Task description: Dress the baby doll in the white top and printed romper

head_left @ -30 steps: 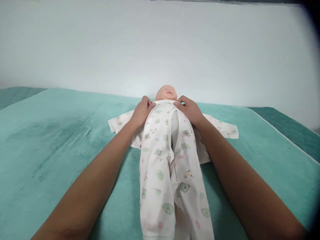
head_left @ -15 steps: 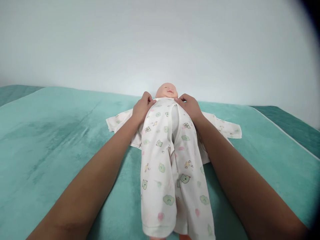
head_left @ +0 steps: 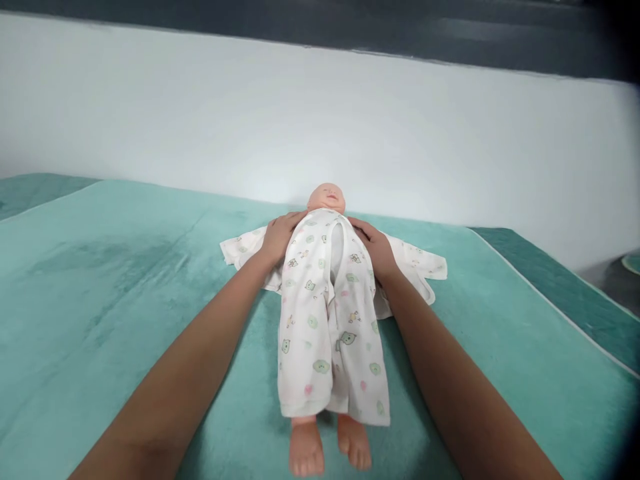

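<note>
A baby doll lies on its back, head away from me and bare feet toward me. White printed split-crotch pants cover it from the chest down to the ankles. Beneath it spreads a matching white shirt, sleeves out to both sides. My left hand rests along the doll's left-hand side of the picture, fingers stretched toward its shoulder. On the opposite side my right hand lies against the upper pants and chest, fingers extended. Both palms are hidden from view.
A teal plush blanket lies under the doll, with slight creases at the left. Darker green quilted fabric shows beyond its right edge. A white wall rises just behind the doll's head, topped by a dark band.
Both hands have let go of the pants' top edge and flattened along the doll's sides. My view has shifted, so the doll's feet and the dark band above the wall now show.
</note>
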Demonstrator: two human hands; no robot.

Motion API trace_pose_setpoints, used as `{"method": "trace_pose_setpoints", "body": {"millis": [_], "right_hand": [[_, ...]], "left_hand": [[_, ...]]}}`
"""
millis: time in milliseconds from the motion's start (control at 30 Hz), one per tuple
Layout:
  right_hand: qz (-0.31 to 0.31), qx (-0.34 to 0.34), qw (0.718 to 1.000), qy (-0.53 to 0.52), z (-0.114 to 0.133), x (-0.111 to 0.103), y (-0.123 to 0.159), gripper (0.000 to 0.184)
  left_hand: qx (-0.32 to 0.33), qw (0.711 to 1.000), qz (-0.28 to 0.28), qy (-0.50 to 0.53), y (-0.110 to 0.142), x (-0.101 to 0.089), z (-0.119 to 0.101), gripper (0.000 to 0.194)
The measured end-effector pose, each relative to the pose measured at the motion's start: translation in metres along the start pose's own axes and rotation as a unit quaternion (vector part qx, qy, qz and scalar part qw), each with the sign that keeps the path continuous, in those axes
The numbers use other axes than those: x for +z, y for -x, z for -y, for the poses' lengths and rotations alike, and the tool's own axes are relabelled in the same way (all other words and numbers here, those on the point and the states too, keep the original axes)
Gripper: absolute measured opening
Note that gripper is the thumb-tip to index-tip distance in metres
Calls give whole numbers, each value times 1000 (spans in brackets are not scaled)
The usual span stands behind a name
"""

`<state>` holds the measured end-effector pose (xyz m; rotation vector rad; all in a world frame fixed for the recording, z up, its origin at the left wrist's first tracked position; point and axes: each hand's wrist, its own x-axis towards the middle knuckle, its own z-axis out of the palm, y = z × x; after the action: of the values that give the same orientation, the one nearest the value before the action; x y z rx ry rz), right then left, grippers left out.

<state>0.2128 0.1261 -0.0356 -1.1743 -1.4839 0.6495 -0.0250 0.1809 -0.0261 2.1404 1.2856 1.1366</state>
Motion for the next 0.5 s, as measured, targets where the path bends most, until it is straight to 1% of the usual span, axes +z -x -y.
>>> {"method": "trace_pose_setpoints", "body": {"millis": [100, 167, 233, 300, 367, 433, 500], "right_hand": [[-44, 26, 999, -1, 3, 0, 23, 37], [-79, 55, 995, 4, 5, 0, 36, 33], [-100, 95, 990, 21, 8, 0, 44, 28], [-94, 130, 986, 50, 9, -1, 47, 25], [-71, 153, 984, 58, 11, -4, 46, 23], [-46, 167, 984, 34, 12, -6, 44, 23], [-24, 182, 983, -12, 14, -8, 41, 23]], "left_hand": [[37, 995, 14, -86, 17, -3, 4, 52], [55, 992, 5, -117, 33, -6, 3, 54], [73, 988, 0, -139, 49, -9, -2, 53], [83, 985, -17, -152, 62, -11, -10, 48], [77, 985, -43, -151, 70, -12, -19, 39], [60, 989, -57, -124, 73, -12, -28, 31], [30, 995, -62, -76, 72, -11, -35, 29]]}}
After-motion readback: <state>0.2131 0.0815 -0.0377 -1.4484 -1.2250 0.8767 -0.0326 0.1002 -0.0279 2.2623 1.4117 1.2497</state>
